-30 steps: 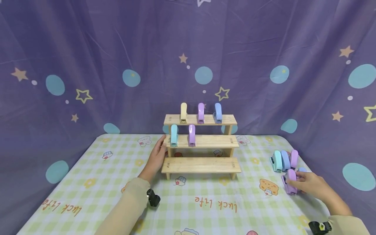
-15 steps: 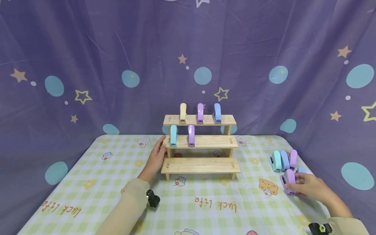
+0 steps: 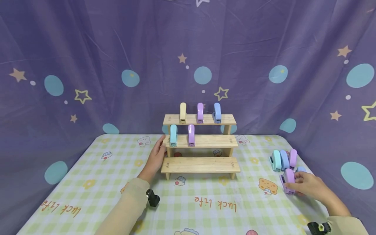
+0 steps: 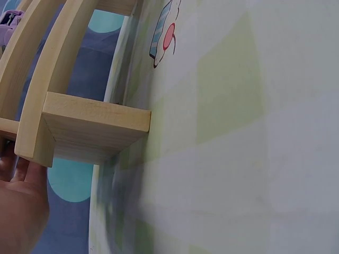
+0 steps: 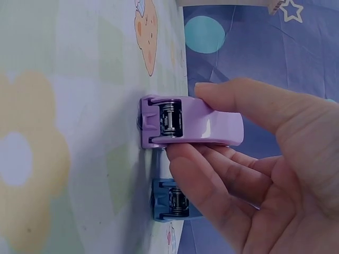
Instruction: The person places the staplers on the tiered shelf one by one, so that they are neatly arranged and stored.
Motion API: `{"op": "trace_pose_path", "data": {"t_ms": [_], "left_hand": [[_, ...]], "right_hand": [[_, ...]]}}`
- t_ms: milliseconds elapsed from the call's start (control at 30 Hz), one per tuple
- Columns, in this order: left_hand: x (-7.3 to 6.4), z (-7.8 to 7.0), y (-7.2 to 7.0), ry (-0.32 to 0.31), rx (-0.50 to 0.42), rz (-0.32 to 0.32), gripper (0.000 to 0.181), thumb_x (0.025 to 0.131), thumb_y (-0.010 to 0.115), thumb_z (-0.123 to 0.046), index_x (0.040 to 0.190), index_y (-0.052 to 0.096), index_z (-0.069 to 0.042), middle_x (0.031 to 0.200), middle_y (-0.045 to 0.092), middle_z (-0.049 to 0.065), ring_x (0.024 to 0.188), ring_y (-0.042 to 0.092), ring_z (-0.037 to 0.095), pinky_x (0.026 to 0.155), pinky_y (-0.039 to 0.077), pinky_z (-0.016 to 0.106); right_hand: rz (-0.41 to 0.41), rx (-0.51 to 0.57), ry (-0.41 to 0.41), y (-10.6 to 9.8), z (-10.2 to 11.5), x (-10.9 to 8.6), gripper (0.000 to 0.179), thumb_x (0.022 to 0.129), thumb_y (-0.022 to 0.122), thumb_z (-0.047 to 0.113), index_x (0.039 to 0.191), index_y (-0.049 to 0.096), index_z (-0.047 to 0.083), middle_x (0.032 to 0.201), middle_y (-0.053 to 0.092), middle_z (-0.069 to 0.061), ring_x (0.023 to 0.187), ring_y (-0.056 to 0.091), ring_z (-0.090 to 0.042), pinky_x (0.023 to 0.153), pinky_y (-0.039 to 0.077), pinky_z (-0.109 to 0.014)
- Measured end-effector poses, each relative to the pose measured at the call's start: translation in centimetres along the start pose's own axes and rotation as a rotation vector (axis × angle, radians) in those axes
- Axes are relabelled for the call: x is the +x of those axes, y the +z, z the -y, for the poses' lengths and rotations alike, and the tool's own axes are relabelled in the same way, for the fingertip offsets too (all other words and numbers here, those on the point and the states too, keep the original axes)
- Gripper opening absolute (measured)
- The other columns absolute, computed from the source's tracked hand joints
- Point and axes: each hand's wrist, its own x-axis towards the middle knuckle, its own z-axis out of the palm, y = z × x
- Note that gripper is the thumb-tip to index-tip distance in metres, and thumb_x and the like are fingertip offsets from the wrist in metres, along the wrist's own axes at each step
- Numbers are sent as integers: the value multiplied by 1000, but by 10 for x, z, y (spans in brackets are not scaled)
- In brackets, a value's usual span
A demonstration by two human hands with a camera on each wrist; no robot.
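A three-step wooden display stand (image 3: 200,164) stands in mid-table. My left hand (image 3: 154,160) holds the left end of its middle step; in the left wrist view, the fingers of the left hand (image 4: 24,196) reach behind the board, their tips hidden. At the right, my right hand (image 3: 312,186) pinches an upright purple stapler (image 3: 289,179). In the right wrist view, the thumb lies on one side of this purple stapler (image 5: 204,124) and the fingers on the other, its base close to the cloth. A blue stapler (image 5: 172,201) sits right beside it, partly behind the fingers.
Behind the right hand stand teal (image 3: 276,160), blue (image 3: 284,160) and purple (image 3: 293,159) staplers. The top step bears yellow (image 3: 183,112), purple (image 3: 200,112) and blue (image 3: 217,112) ones; the middle step bears teal (image 3: 173,134) and purple (image 3: 191,134) ones. A checked cloth (image 3: 117,202) covers the table.
My right fingers have shifted slightly on the purple stapler, which sits a touch further left. My left hand has stayed at the stand.
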Motion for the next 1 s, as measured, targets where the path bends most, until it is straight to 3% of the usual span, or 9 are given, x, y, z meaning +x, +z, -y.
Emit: {"op": "trace_pose_path", "data": {"t_ms": [367,633,800,867,1000], "left_hand": [[1,0,1,15,-18,0,50,111,33,-26,160,26,-15,161,29,15,141,37,33,114,37,46],[1,1,0,10,-11,0,51,111,33,-27,160,25,-16,161,28,15,141,37,35,114,37,48],[0,-1,-1,-7,-10,16,52,111,33,-27,161,22,-16,163,24,14,143,35,35,115,35,48],[-4,-11,-1,-17,-4,23,52,111,32,-24,161,21,-13,163,23,15,143,34,36,115,35,48],[-4,-13,-1,-32,-1,26,52,111,32,-22,161,21,-12,163,23,16,142,35,37,115,36,48]], "right_hand": [[-28,3,-26,-1,8,3,54,87,78,39,110,59,-6,83,67,0,68,59,-14,55,47,-26],[-106,-8,-101,-6,29,7,60,86,79,40,115,58,-8,98,73,-13,79,66,-20,59,52,-31],[-153,-34,-161,-9,45,11,62,86,79,41,119,59,-8,98,74,-11,94,67,-35,69,54,-41],[-172,-40,-180,-10,53,11,61,86,79,42,119,60,-7,97,74,-10,95,67,-36,70,54,-41],[-163,-8,-192,-13,70,14,60,86,78,42,119,59,-5,99,73,-12,93,68,-33,67,54,-38]]}}
